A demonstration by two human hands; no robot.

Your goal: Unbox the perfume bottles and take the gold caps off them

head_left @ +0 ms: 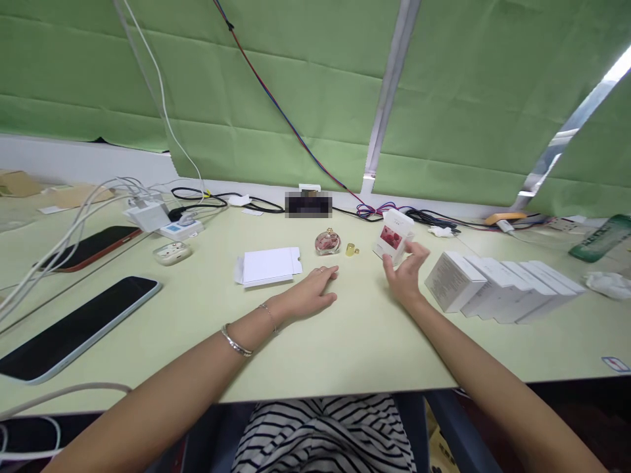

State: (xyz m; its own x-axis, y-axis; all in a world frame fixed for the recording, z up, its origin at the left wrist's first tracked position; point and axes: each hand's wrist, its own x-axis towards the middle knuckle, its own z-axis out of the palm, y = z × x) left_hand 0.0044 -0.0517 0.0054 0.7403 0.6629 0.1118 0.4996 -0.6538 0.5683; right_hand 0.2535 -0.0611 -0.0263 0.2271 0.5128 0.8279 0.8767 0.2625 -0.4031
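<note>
Striped cloth (323, 437); right fingers (419, 250) maybe touching red-printed box (393, 235).

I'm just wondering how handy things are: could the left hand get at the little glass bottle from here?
Probably yes: the left hand looks free, its fingertips are just short of the glass bottle, and nothing visible stands between them. The gold cap sits off to the bottle's right.

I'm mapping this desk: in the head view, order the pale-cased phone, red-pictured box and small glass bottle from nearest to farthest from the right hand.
1. Red-pictured box: right by the right hand.
2. Small glass bottle: left of that box.
3. Pale-cased phone: far left.
</note>
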